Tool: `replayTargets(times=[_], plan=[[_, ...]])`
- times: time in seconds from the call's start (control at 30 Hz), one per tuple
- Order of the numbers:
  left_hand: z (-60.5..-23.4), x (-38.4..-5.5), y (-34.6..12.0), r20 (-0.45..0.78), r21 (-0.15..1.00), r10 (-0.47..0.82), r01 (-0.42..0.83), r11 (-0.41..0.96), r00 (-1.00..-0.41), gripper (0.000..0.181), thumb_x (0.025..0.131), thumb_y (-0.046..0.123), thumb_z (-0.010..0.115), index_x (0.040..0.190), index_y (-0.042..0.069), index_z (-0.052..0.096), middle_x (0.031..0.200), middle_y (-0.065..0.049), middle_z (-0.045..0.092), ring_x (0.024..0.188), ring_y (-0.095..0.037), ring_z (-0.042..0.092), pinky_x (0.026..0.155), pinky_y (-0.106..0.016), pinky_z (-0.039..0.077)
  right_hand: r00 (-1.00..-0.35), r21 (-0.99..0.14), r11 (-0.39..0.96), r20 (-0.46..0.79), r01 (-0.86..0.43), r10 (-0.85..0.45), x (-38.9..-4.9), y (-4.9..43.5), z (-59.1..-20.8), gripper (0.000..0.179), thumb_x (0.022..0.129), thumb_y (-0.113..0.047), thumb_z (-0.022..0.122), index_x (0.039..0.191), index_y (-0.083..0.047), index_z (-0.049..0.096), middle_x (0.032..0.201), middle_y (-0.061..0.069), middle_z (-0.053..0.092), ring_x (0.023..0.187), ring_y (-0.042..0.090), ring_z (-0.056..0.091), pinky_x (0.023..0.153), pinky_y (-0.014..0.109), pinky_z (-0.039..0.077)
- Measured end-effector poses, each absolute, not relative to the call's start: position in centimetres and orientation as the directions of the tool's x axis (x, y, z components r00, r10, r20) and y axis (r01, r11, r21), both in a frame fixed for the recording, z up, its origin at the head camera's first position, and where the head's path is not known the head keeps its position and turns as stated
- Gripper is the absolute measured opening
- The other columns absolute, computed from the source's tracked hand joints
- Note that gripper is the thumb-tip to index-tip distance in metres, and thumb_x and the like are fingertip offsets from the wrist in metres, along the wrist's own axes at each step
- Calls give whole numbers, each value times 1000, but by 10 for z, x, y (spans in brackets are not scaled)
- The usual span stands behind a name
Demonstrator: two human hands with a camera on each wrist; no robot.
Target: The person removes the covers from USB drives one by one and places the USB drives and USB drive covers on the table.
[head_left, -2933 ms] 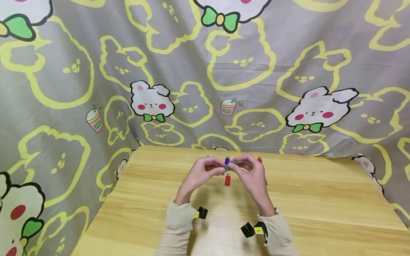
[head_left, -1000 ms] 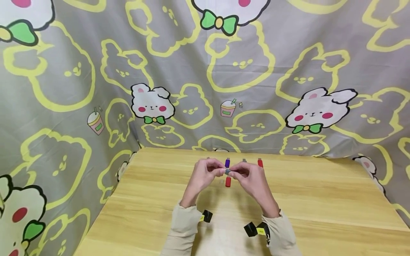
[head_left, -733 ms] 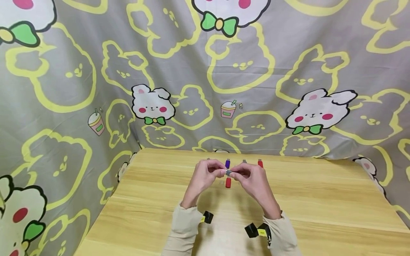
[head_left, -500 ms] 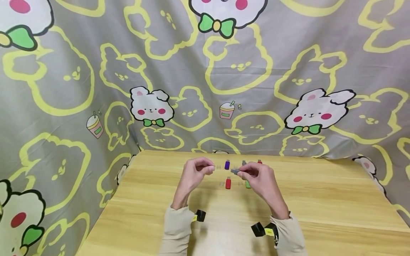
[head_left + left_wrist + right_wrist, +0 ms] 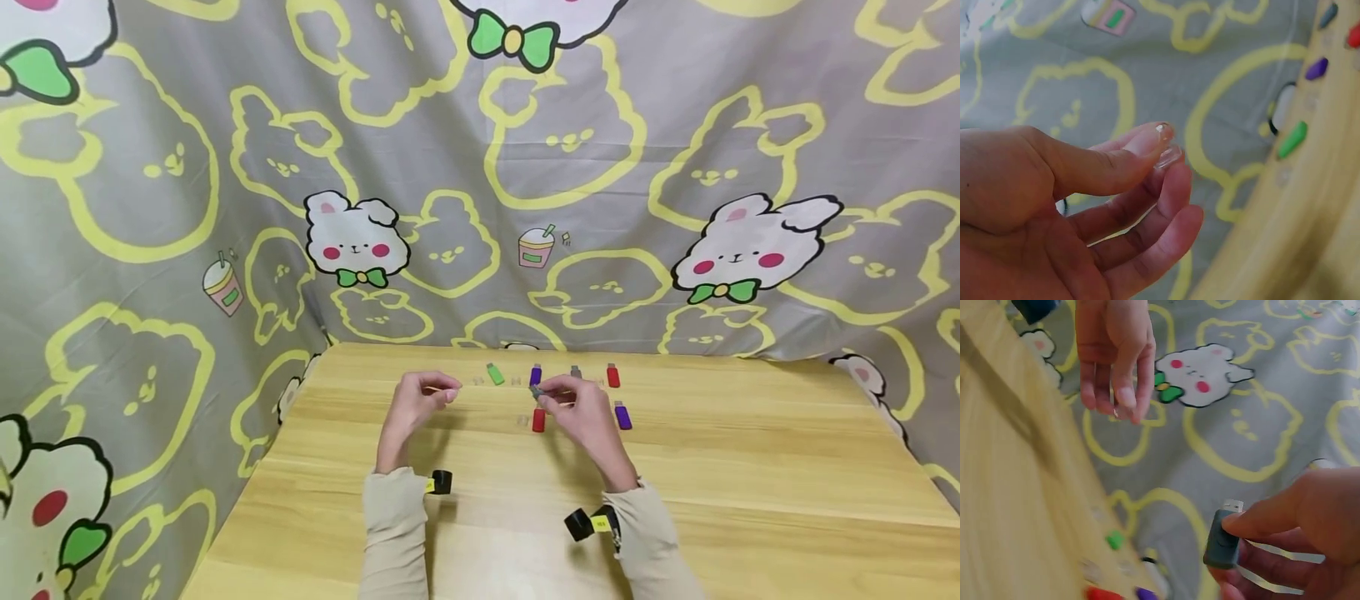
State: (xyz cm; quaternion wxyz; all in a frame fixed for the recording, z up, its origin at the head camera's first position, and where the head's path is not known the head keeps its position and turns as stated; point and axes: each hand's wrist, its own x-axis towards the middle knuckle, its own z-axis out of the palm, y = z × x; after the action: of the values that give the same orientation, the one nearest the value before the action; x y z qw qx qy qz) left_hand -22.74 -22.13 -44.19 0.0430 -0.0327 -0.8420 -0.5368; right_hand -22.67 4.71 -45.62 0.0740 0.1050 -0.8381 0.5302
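Between thumb and fingertips my left hand (image 5: 412,408) pinches a small clear cap (image 5: 1170,156), seen best in the left wrist view. My right hand (image 5: 588,417) holds a grey USB flash drive (image 5: 1221,542), its metal plug (image 5: 1233,505) bare and pointing away from the palm. The two hands are well apart above the table. Under and around the right hand lie a red flash drive (image 5: 539,419), a purple one (image 5: 623,416) and another purple one (image 5: 536,374). A green drive seen earlier near that hand is hidden behind it now.
At the back of the wooden table (image 5: 337,450) lie a green flash drive (image 5: 495,373), a grey one (image 5: 576,371) and a red one (image 5: 613,376). Clear caps, such as the front cap (image 5: 522,421), lie beside several drives. A patterned curtain (image 5: 442,150) hangs behind the table.
Earlier both hands met at the grey flash drive. They have since parted: the left moved left with the clear cap, while the right kept the uncapped drive.
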Motion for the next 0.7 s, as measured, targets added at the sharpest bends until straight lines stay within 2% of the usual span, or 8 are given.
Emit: replayTargets(times=[0.13,0.27,0.33,0.53,0.7], plan=[[-454,-232,-226,79,904,13,77,420,-997,11,90,-10,70,97,-6,77,93,-13,76,74,-22,68,68,-35,60,-985,-899,402,166,-172,-51,-235,24,-468,11,84,-3,82,94,-3,77,85,7,75,77,22,73,71,33,60],[-464,-236,-226,13,901,-11,7,434,-1000,10,91,-8,71,97,-5,78,96,-14,76,79,-28,70,74,-44,61,-992,-880,460,121,-118,-24,-243,3,-479,12,82,-7,85,88,-5,75,79,3,73,70,17,69,67,32,57],[-468,-237,-225,-11,892,-16,-18,452,-1000,9,91,-7,71,97,-5,78,99,-16,76,82,-31,70,74,-41,61,-994,-858,503,111,-104,-16,-247,-5,-483,14,81,-8,86,87,-6,73,77,2,72,68,15,67,67,33,56],[-473,-240,-223,-44,845,-50,-64,530,-998,7,91,-3,74,95,0,80,104,-14,76,83,-18,67,69,-26,55,-992,-803,583,118,-126,-52,-254,-26,-494,19,81,-4,86,77,-7,68,74,2,70,65,15,65,62,34,56],[-477,-242,-221,-81,835,-51,-95,542,-995,8,91,-2,75,93,2,81,99,-11,75,75,-20,66,63,-25,52,-977,-720,663,189,-206,-98,-255,-35,-499,28,82,-2,82,67,-10,61,71,0,67,59,12,60,58,32,54]])
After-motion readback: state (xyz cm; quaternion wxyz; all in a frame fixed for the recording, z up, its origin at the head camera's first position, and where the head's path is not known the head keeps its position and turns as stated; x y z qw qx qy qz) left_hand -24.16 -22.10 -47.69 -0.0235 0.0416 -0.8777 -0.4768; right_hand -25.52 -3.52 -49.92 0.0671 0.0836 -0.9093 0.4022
